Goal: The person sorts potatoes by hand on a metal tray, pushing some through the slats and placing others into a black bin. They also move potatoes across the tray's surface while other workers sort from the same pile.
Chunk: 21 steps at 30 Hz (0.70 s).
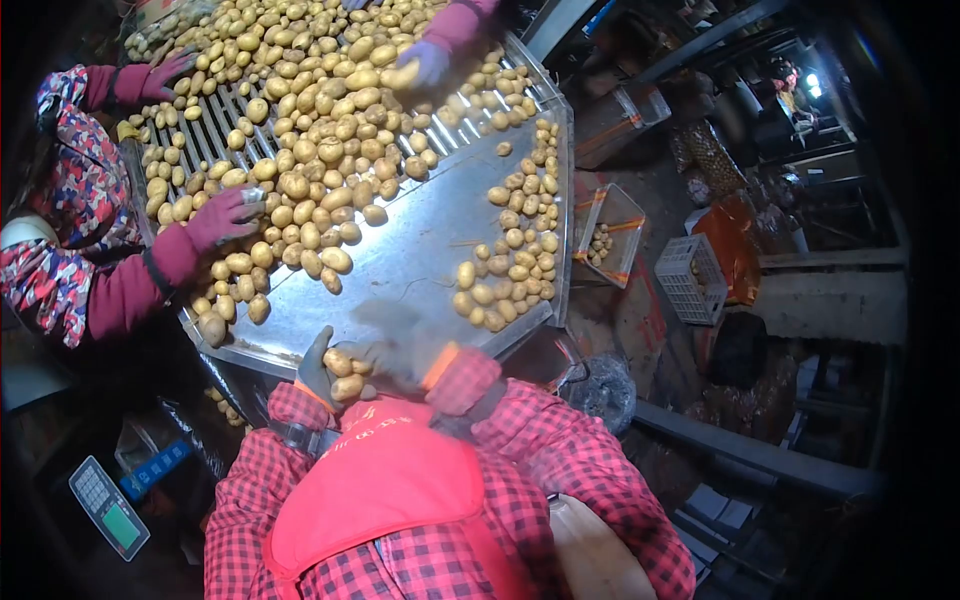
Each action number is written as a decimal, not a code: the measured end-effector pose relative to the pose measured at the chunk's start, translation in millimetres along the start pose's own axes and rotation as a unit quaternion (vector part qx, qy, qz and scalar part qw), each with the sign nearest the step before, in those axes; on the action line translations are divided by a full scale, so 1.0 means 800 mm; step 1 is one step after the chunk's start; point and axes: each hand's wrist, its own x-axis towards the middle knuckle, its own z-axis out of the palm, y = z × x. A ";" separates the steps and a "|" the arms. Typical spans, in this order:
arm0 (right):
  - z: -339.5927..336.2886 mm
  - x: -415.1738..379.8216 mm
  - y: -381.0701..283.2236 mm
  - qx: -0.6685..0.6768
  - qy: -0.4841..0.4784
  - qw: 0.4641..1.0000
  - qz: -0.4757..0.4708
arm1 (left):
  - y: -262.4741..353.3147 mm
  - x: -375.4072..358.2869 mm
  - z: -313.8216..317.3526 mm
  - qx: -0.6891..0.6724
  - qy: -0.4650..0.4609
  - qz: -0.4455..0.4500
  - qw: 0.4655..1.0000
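My left hand [317, 369], in a grey glove with an orange cuff, cradles several potatoes [347, 385] close to my red apron, at the near edge of the metal sorting table [400, 280]. Right beside it is my right hand [395, 362], also gloved, smeared by motion; whether it grips anything cannot be made out. Beyond them a big heap of potatoes [330, 150] covers the slatted far part of the table. Along the right rim lies a smaller band of potatoes [520, 260].
At the left, a co-worker's gloved hand [228, 215] touches the heap, the other hand [170, 75] farther back. Another person's purple-gloved hand [425, 65] reaches in from the top. A scale display [110, 508] stands lower left; a white crate [690, 278] and a bin [610, 235] stand right.
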 end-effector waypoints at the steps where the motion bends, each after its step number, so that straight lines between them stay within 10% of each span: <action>1: -0.002 -0.011 0.029 -0.050 0.035 0.997 0.036 | -0.001 -0.010 0.003 0.005 0.020 0.018 1.000; 5: -0.059 -0.051 0.130 -0.249 0.073 0.957 0.127 | 0.013 -0.063 -0.001 -0.060 0.051 0.063 0.995; 7: -0.085 -0.077 0.146 -0.390 0.084 0.916 0.048 | 0.009 -0.095 -0.055 0.261 0.112 0.190 0.940; 9: -0.104 -0.080 0.168 -0.444 0.029 0.892 0.078 | 0.007 -0.129 -0.060 -0.116 0.124 0.191 0.967; 12: -0.098 -0.053 0.184 -0.505 0.002 0.851 0.140 | 0.004 -0.176 -0.072 -0.126 0.238 0.257 0.928; 15: -0.099 -0.066 0.155 0.073 0.254 0.894 0.362 | -0.010 -0.229 -0.103 -0.132 0.292 0.307 0.896; 18: -0.114 -0.119 0.193 -0.300 0.228 0.912 0.165 | -0.012 -0.265 -0.149 -0.260 0.333 0.404 0.811; 21: -0.111 -0.125 0.142 -0.287 0.167 0.805 0.492 | -0.013 -0.293 -0.291 -0.214 0.299 0.528 0.766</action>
